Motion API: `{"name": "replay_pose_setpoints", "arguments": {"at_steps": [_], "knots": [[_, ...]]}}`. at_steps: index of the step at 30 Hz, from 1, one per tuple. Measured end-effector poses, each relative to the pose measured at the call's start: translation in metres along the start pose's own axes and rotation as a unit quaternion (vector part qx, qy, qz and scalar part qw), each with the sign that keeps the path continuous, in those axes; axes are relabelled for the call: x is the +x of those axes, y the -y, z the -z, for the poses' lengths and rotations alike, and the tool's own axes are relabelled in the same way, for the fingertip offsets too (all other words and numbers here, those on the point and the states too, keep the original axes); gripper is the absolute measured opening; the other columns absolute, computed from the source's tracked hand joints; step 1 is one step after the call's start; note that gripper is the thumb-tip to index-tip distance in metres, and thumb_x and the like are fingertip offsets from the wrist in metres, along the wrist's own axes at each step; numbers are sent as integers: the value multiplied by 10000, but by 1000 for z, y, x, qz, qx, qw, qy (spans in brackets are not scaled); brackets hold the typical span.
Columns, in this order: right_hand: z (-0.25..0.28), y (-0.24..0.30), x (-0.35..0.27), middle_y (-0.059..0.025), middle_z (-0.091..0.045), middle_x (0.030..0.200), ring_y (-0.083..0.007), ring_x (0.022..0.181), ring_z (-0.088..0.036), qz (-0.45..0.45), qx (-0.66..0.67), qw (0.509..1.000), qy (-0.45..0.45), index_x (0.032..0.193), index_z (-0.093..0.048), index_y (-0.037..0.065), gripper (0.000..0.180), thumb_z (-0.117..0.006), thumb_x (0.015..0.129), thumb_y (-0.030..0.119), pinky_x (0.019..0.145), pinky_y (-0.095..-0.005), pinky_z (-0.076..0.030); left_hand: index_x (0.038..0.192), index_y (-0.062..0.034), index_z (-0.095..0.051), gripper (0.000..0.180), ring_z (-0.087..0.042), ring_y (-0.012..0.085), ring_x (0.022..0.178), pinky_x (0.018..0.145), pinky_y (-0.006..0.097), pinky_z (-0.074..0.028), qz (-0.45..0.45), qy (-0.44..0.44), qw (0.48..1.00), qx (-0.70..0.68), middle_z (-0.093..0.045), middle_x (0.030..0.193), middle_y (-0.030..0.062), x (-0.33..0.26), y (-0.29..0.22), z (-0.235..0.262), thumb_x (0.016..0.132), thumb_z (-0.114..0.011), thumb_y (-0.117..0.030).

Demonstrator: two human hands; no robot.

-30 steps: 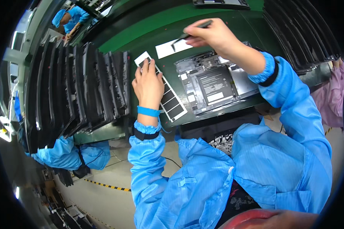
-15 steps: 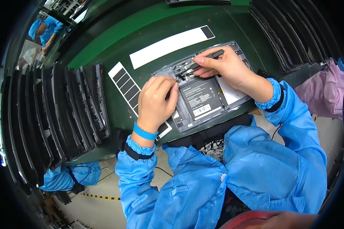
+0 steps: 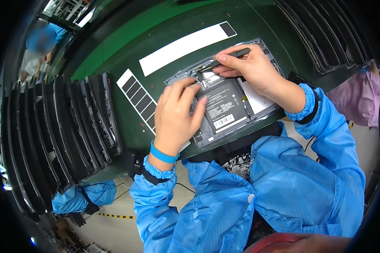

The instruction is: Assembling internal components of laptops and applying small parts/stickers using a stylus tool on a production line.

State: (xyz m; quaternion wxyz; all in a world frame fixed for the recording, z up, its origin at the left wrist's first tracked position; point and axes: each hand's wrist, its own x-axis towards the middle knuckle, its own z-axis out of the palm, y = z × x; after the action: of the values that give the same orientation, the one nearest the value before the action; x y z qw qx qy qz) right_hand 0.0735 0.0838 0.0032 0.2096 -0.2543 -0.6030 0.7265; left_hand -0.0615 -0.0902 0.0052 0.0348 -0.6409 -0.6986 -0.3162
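Note:
An opened tablet-like device [image 3: 271,57] lies tilted on the dark green table in front of me. Its black flat battery [image 3: 223,103] with a white barcode label shows in the middle. My right hand [image 3: 257,69] pinches dark tweezers [image 3: 242,52] over the upper part of the device, their tips pointing left at the small parts there. Below the tips is a light silvery patch [image 3: 210,77]. My left hand [image 3: 175,114] hovers over the device's left side with fingers apart and nothing visible in them. Its fingertips are close to the inner parts; I cannot tell whether they touch.
A white strip with one black square [image 3: 177,52] lies beyond the device. Left of it is a white sheet of black stickers [image 3: 140,99], partly behind my left hand. Rows of dark panels stand upright at left [image 3: 71,122] and right [image 3: 321,36]. Another person [image 3: 57,33] is at far left.
My left fingers have spread and drawn apart from their earlier closed pose at the device's left part. The tweezers have shifted slightly, and the silvery patch shows more clearly.

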Motion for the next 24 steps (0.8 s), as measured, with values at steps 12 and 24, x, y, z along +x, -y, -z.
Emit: {"name": "replay_pose_setpoints", "arguments": {"at_steps": [12, 24], "knots": [[-10, 2, 0, -141, -650, 1072, -219, 952, -669, 44, -7, 999, 17, 1098, -622, -33, 279, -632, 915, 178, 809, -289, -562, 1219, -9, -523, 496, -484, 309, 1142, 926, 409, -395, -20, 84, 981, 173, -527, 1301, 147, -6, -23, -6, 794, -661, -225], [-106, 41, 71, -150, -668, 806, -199, 708, -695, 102, -44, 987, 116, 906, -627, -89, 252, -688, 854, 150, 627, -261, -587, 1333, 13, -422, 600, -404, 363, 1303, 991, 502, -414, 268, 2, 924, 273, -428, 1419, 166, -41, 111, 13, 902, -566, -379]]}}
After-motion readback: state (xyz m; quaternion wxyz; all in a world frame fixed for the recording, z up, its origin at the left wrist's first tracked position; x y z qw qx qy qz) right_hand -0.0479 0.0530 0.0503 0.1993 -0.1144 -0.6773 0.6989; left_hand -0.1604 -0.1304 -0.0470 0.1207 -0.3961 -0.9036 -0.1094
